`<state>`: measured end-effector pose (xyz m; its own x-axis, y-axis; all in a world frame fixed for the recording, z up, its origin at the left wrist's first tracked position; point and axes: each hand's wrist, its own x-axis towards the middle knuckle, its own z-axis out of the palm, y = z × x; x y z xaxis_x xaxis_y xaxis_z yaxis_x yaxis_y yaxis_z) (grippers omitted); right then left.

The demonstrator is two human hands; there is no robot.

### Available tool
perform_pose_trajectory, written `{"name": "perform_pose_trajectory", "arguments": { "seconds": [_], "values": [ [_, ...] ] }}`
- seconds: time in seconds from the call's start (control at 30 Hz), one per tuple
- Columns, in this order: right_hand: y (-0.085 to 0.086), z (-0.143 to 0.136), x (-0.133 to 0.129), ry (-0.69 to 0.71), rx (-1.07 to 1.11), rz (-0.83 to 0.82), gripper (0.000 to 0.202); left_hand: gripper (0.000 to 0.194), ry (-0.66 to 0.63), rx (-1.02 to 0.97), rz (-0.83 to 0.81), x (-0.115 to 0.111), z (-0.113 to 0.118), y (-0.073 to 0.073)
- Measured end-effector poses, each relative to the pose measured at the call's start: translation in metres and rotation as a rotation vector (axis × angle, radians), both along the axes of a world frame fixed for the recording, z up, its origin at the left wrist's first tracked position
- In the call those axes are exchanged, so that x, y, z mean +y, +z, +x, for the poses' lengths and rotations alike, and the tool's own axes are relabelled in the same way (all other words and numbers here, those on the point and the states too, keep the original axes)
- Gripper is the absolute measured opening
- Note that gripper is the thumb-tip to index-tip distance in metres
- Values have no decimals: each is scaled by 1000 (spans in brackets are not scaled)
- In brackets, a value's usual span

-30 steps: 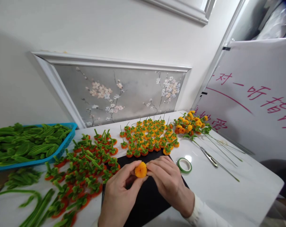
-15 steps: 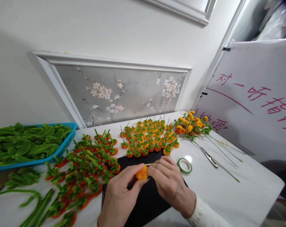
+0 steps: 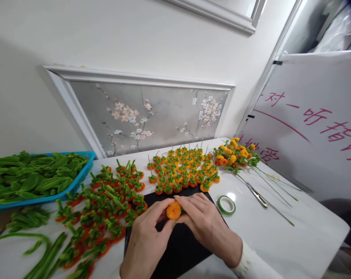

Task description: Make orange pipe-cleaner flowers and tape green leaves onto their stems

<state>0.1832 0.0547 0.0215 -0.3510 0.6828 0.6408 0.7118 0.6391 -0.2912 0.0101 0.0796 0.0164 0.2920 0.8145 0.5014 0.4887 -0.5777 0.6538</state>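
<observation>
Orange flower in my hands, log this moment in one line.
left hand: pinching orange flower; right hand: fingers on flower; black mat: beneath hands; green tape roll: beside mat

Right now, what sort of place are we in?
Probably a small craft workroom: rows of fuzzy orange flower heads, a roll of green tape, and a blue basket of green fuzzy leaves.

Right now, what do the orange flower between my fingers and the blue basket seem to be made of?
Orange flower: probably chenille stems, matte and fuzzy, judging by its soft, fibrous edge. Blue basket: likely plastic, given its smooth rim and perforated wall.
</observation>
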Motion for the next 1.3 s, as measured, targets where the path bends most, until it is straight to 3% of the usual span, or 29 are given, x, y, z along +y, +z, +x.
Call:
{"name": "perform_pose_trajectory", "arguments": {
  "seconds": [0.4, 0.57, 0.7, 0.87, 1.03, 1.3],
  "values": [
    [-24, -15, 0, -60, -4, 31, 33, 32, 102, -103, -145, -2, 6, -12],
    [-21, -11, 2, -45, 141, 7, 37, 44, 6, -235, -289, 1, 4, -19],
    [-14, -2, 4, -12, 210, 27, 45, 44, -50, -213, -331, 1, 0, -13],
    [-12, 2, 6, 99, 277, -10, 34, 34, -63, -132, -264, 0, 0, -3],
    [-14, 5, 8, 193, 399, -51, 29, 32, -125, -108, -353, -1, -1, 5],
    [-18, -1, 9, 280, 696, -247, 24, 12, -182, -74, -370, -4, -1, 16]
  ]
}}
